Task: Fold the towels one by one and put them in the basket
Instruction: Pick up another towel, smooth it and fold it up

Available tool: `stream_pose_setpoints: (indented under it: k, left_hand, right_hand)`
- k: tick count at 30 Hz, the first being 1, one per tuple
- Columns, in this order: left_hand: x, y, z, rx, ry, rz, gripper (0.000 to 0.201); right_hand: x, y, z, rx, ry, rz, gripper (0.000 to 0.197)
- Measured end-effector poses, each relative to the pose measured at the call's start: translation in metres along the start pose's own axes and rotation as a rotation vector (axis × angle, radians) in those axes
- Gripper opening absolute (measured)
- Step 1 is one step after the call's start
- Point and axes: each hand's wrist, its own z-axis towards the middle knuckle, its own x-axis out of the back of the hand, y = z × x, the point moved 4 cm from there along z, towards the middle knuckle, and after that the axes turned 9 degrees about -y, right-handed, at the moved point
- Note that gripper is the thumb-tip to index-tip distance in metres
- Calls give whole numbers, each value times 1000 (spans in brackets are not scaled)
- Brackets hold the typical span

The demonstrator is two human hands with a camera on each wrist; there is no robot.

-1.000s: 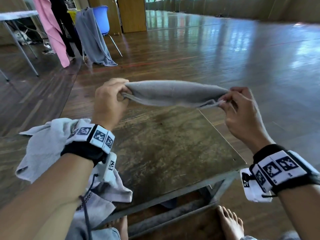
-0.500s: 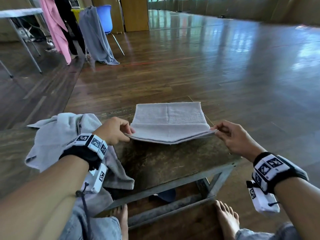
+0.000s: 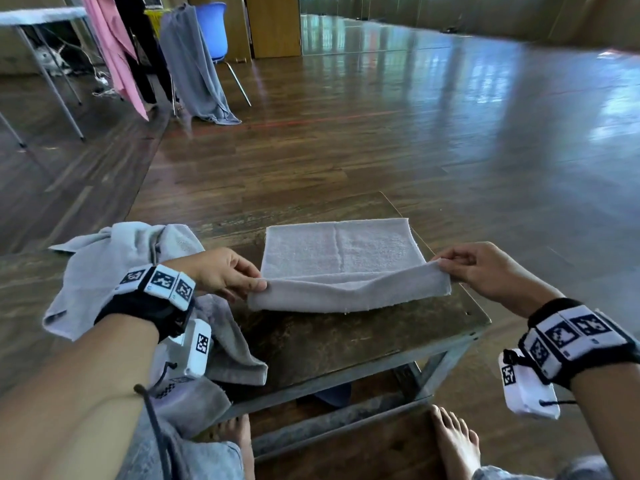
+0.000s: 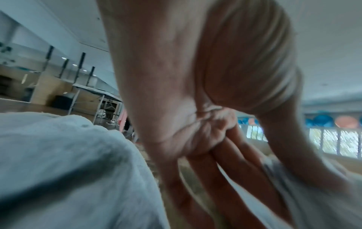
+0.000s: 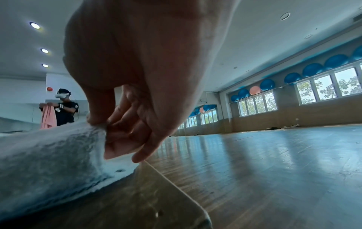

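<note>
A pale grey towel (image 3: 341,251) lies partly folded on the small wooden table (image 3: 346,341), its far half flat and its near edge lifted. My left hand (image 3: 256,285) pinches the near left corner of the towel. My right hand (image 3: 441,263) pinches the near right corner between thumb and fingers, seen close in the right wrist view as the towel (image 5: 58,147) in my right hand (image 5: 101,124). The left wrist view is blurred; my left hand (image 4: 254,155) reaches down to the towel (image 4: 313,193). No basket is in view.
A heap of loose grey towels (image 3: 114,271) lies at the table's left end, under my left forearm. My bare feet (image 3: 453,445) rest on the wooden floor below the table. A blue chair (image 3: 213,29) draped with grey cloth, a pink cloth and a folding table stand far left.
The towel has come down from the air onto the table. Its far half now lies flat, and both hands have drawn the near edge back toward me while still pinching the corners.
</note>
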Motion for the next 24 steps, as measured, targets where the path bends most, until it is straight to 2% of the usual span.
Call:
stream_pose_setpoints:
  k: [4, 6, 7, 11, 12, 14, 16, 19, 24]
  left_hand:
    - [3, -3, 1, 129, -134, -116, 26]
    - [4, -2, 8, 142, -98, -74, 22]
    - [6, 1, 15, 118, -29, -42, 19]
    - [19, 17, 45, -95, 460, 178, 18]
    - [21, 21, 51, -133, 540, 196, 18]
    - [24, 26, 62, -157, 630, 219, 17]
    - [26, 24, 70, -127, 691, 269, 16]
    - [30, 18, 80, -88, 716, 330, 16]
    - [33, 17, 86, -96, 634, 397, 11]
  right_hand:
    - [-1, -5, 6, -104, -133, 50, 23]
    - [-3, -6, 11, -141, -122, 25, 23]
    - [-3, -7, 15, -154, -85, 23, 23]
    - [2, -12, 35, -115, 194, -75, 19]
    - [3, -13, 41, -93, 262, -140, 16]
    - [3, -13, 53, -80, 343, -252, 11]
    - [-1, -9, 65, -102, 351, -283, 10]
    - [-8, 0, 79, -139, 319, -319, 12]
    - [-10, 12, 91, -170, 269, -322, 12]
